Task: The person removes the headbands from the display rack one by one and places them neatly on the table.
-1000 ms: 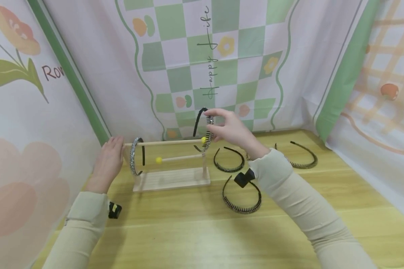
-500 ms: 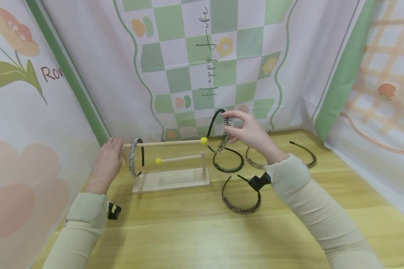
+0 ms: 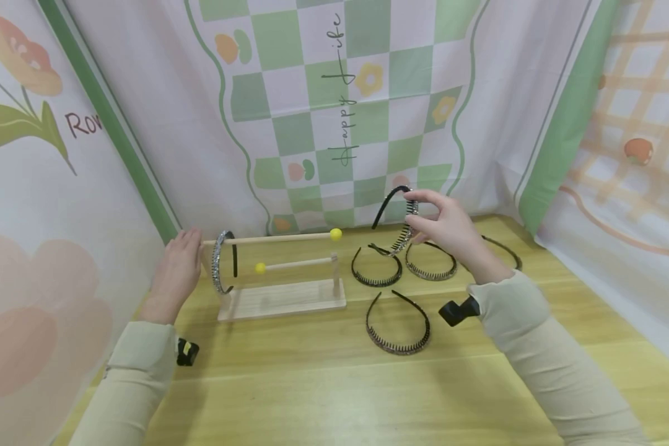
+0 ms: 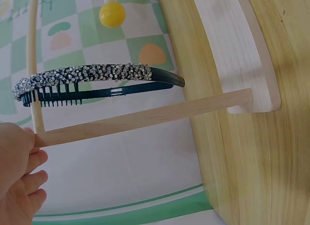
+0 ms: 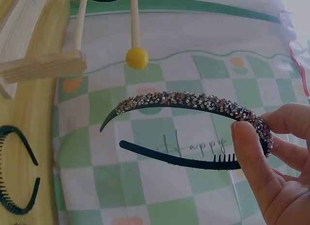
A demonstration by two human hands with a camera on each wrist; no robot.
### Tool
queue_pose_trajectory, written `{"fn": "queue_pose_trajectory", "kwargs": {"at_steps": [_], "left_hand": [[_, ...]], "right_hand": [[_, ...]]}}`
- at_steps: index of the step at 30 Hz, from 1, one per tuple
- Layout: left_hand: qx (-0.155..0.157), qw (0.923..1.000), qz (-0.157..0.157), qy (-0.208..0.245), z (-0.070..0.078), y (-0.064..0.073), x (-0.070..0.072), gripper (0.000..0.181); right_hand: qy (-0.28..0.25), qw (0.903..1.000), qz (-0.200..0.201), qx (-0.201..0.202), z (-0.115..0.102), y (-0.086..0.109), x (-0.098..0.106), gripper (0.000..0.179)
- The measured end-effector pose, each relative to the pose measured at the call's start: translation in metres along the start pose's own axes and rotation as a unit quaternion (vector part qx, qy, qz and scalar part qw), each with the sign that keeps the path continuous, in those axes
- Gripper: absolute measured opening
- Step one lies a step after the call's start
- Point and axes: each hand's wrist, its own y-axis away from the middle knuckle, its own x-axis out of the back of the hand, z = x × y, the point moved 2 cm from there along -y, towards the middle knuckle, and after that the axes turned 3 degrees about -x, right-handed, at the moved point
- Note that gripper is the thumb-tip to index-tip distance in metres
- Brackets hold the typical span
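Observation:
My right hand (image 3: 446,226) pinches a rhinestone-covered toothed headband (image 5: 189,100) between thumb and fingers, raised above the table right of a wooden stand (image 3: 284,300). The headband's two ends point left, toward the yellow ball (image 5: 137,58) on the stand's upper rod. My left hand (image 3: 177,269) rests at the top of the stand's left post (image 4: 145,116), its fingers fairly straight in the head view. Close to that hand, a silver rhinestone headband (image 4: 97,73) hangs on the upper rod (image 3: 281,238). The shorter lower rod (image 3: 298,263) has its own yellow ball and carries no headband.
On the wooden table (image 3: 312,384), right of the stand, lie a black toothed headband (image 3: 376,282), a brownish one (image 3: 432,274) and a nearer one (image 3: 399,349). Another headband (image 3: 507,248) is partly behind the right forearm. Printed curtains (image 3: 362,124) enclose the back and sides.
My right hand has carried its headband rightward, away from the yellow ball on the upper rod, which it overlapped a second ago. The left hand stays at the post.

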Motion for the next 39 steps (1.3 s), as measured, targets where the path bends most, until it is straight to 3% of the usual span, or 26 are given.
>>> {"fn": "queue_pose_trajectory", "kwargs": {"at_steps": [6,15,25,34,39], "left_hand": [[-0.001,1.0000,0.004,0.001,-0.001,0.001,-0.001,0.039],[-0.004,0.9999,0.010,0.002,0.000,0.000,-0.001,0.038],[0.003,1.0000,0.002,0.003,-0.001,0.001,-0.001,0.039],[0.007,0.9999,-0.009,-0.005,-0.001,0.002,-0.001,0.040],[0.007,0.9999,-0.006,-0.005,-0.001,0.002,-0.001,0.040]], "right_hand": [[-0.010,0.9999,0.006,-0.001,0.011,0.010,0.012,0.049],[0.021,0.9996,0.016,-0.014,0.031,0.024,0.026,0.052],[0.031,0.9987,0.026,-0.032,0.054,0.031,0.031,0.051],[0.071,0.9955,0.032,-0.055,0.079,0.043,0.033,0.052],[0.059,0.9959,0.033,-0.059,0.095,0.049,0.034,0.051]]}}
